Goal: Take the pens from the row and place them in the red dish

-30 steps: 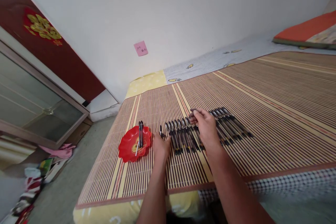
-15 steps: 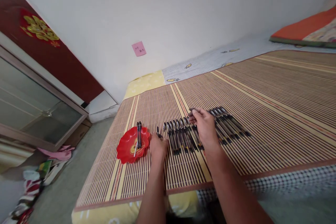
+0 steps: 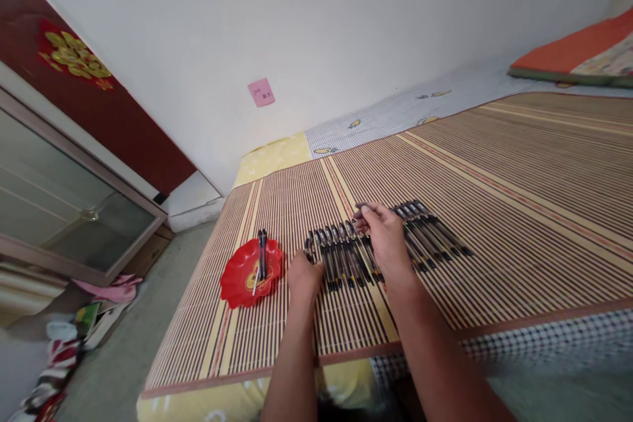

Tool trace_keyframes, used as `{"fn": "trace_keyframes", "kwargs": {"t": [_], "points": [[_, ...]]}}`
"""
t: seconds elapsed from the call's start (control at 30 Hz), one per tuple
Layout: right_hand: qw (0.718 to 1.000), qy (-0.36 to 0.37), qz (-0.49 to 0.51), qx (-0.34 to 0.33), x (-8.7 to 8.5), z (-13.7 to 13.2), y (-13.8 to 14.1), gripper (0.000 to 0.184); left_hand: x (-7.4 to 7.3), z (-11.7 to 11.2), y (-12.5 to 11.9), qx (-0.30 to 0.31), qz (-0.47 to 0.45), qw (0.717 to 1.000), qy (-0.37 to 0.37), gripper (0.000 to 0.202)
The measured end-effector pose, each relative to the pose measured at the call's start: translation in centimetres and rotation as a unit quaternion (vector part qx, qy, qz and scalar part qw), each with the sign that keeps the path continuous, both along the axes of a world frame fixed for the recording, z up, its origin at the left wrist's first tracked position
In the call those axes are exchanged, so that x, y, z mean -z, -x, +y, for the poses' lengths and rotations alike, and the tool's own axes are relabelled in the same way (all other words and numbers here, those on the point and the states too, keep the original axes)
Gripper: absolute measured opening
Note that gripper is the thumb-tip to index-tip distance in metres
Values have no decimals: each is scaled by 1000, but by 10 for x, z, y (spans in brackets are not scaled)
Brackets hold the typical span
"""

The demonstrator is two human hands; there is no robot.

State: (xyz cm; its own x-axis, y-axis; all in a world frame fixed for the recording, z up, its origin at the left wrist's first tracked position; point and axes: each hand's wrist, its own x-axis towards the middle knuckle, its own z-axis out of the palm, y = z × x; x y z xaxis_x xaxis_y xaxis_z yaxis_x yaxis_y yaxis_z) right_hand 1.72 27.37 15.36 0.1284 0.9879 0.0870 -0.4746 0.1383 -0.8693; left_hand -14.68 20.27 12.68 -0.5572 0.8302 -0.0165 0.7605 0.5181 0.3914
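Several dark pens [image 3: 346,257] lie side by side in a row on a striped bamboo mat [image 3: 257,343]. At the row's left end, my left hand [image 3: 304,271] is closed on a pen whose clip end shows above the fingers. My right hand [image 3: 386,231] hovers over the middle of the row, thumb and fingers pinched around a small dark piece like a pen cap; its exact kind is hard to make out. Left of my left hand sits a red scalloped plate [image 3: 232,277], holding a few pens [image 3: 262,254] and a thin white stick [image 3: 256,280].
The mat covers a bed against a white wall with a pink note [image 3: 261,91]. Folded orange bedding [image 3: 568,49] rests at the far right. On the floor to the left are a glass-fronted cabinet door [image 3: 74,198] and piled cloth [image 3: 64,349].
My left hand has moved right with its pen, from beside the plate up to the left end of the row. My right hand has stayed almost still.
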Motion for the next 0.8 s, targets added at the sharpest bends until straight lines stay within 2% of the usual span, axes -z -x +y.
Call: {"fn": "trace_keyframes", "kwargs": {"t": [0.4,0.53,0.6,0.7,0.77,0.8], "points": [[1000,6,-2,-2,1,0,1,23,-5,-18,24,2,44,998,45,26],[998,2,-62,-27,5,1,4,21,-1,-26,24,7,50,998,36,26],[987,-7,-139,-80,9,-1,6,19,1,-30,23,4,44,999,15,21],[947,-54,-278,-150,15,-4,10,17,2,-38,20,8,-6,998,-65,9],[925,-86,-333,-163,17,-7,13,17,1,-42,17,26,-95,985,-143,4],[920,-91,-340,-171,18,-8,15,17,1,-44,16,38,-155,970,-181,8]]}}
